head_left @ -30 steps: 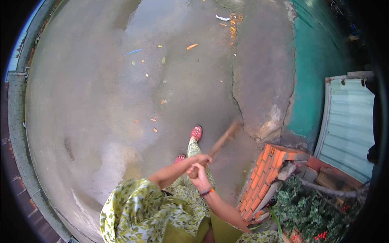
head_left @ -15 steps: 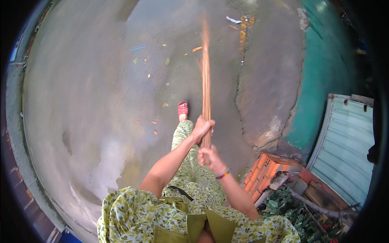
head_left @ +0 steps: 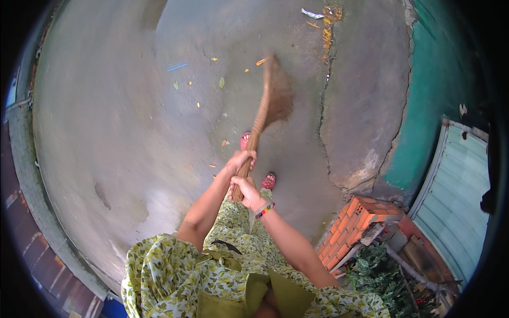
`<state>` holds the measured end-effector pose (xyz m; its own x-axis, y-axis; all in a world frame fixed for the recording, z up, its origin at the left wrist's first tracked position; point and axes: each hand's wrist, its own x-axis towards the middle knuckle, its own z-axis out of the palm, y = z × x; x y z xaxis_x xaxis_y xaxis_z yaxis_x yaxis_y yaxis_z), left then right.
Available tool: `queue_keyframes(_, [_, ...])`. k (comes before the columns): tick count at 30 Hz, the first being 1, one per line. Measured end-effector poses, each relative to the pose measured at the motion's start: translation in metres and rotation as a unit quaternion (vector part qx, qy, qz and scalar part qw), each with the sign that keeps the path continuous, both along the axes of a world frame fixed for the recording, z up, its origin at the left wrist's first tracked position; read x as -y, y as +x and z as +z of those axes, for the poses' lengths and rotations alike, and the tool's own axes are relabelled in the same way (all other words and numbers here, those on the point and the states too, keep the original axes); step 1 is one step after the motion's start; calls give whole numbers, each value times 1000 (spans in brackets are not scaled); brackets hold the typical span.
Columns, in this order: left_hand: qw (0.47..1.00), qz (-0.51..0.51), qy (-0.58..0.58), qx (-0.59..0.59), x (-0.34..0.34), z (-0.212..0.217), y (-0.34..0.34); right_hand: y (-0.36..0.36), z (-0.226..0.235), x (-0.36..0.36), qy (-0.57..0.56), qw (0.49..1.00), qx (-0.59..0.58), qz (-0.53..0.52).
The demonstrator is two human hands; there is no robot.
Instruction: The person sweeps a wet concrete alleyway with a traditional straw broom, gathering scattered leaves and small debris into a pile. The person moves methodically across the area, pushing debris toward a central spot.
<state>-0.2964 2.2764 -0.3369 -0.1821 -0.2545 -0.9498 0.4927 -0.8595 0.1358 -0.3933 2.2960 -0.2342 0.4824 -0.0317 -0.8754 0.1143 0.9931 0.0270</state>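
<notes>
My left hand (head_left: 243, 160) wraps round the upper shaft of a long brown stick broom (head_left: 261, 114). Just below it, my right hand (head_left: 246, 188), with a colourful bracelet at its wrist, grips the broom's near end. The broom slants forward and slightly right, and its spread far part is smeared by motion over the wet concrete. An orange-brown leaf (head_left: 260, 62) lies by its blurred tip. A green leaf (head_left: 221, 82) and several small yellow leaves are scattered left of the broom.
My red sandals (head_left: 269, 181) stand on the concrete. A white scrap (head_left: 312, 14) and yellow leaves (head_left: 327, 37) lie along a crack (head_left: 321, 122) at the far right. Orange bricks (head_left: 350, 225), a shrub (head_left: 374, 267) and a corrugated sheet (head_left: 456, 191) stand at the right. Blue strips (head_left: 177, 67) lie left.
The broom has swung from nearly straight ahead to a slant, its far part now fanned out. Both hands have moved left with it. My right foot has come into view.
</notes>
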Motion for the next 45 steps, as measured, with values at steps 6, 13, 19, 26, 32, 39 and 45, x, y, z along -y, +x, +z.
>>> queue_keyframes(6, [950, -50, -140, 274, 105, 79, -25, -62, 15, 81, -31, 987, 142, -62])
queue_keyframes(13, [988, 24, -113, -106, 130, 53, -70, -45, 61, 86, -133, 983, -123, -33])
queue_keyframes(19, [991, -19, -82, -104, 197, 10, -29, -2, 34, 192, -70, 994, -72, -52])
queue_keyframes(26, [981, 21, -170, 86, 235, 82, -57, -70, 59, 201, -97, 995, 2, -31])
queue_keyframes(32, [987, -82, -81, -108, 336, 4, -74, -46, 19, 297, -69, 989, -107, -82])
queue_keyframes(39, [995, -10, -79, 55, 349, 21, -121, -115, 35, 331, -31, 998, -23, -43])
queue_keyframes(45, [993, -47, -24, -103, 356, 63, -96, -71, 64, 330, 2, 988, -117, -102])
